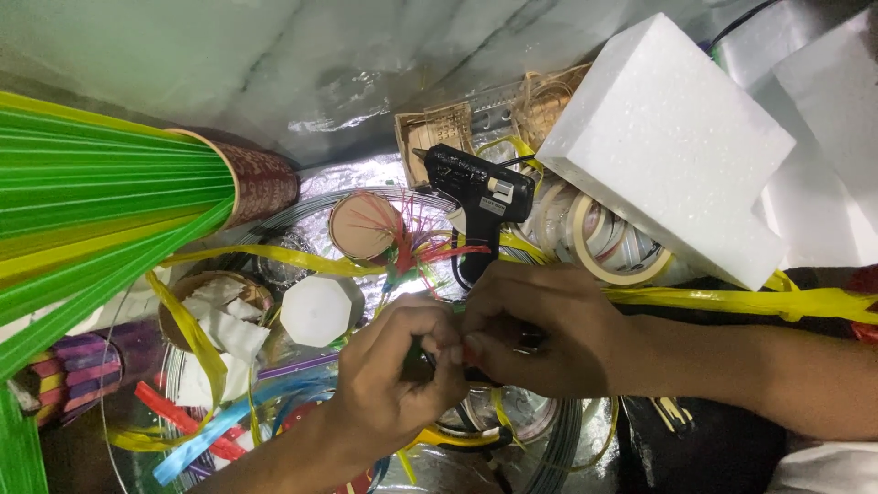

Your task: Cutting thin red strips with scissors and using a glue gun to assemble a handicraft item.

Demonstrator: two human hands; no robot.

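green plastic strips (101, 197) fan out from the upper left, gathered into a patterned maroon sleeve (261, 183) at their narrow end. both hands meet low in the middle of the view. the left hand (389, 375) comes up from the bottom edge, its fingers curled tight and thumb pressed to forefinger, pinching a small dark piece (428, 359) that is mostly hidden; what it is cannot be told. the right hand (540, 329) comes in from the right, fingers bent over and touching the left hand's fingertips, closed on the same small piece with a bit of red showing at the contact.

just above the hands lies a black glue gun (476, 192), nozzle toward the upper left, its cord trailing down behind the right hand. beside it to the left a round cardboard-coloured disc (363, 226) carries a tuft of red and green strands (422, 249). a white octagonal block (320, 311) sits left of the left hand. rolls of masking tape (594, 236) lie to the right of the gun, partly under a big white foam block (672, 146). a yellow plastic strip (732, 300) runs across above the right forearm. everything rests on crinkled silver foil (366, 110), with blue and red ribbons (197, 430) lower left.
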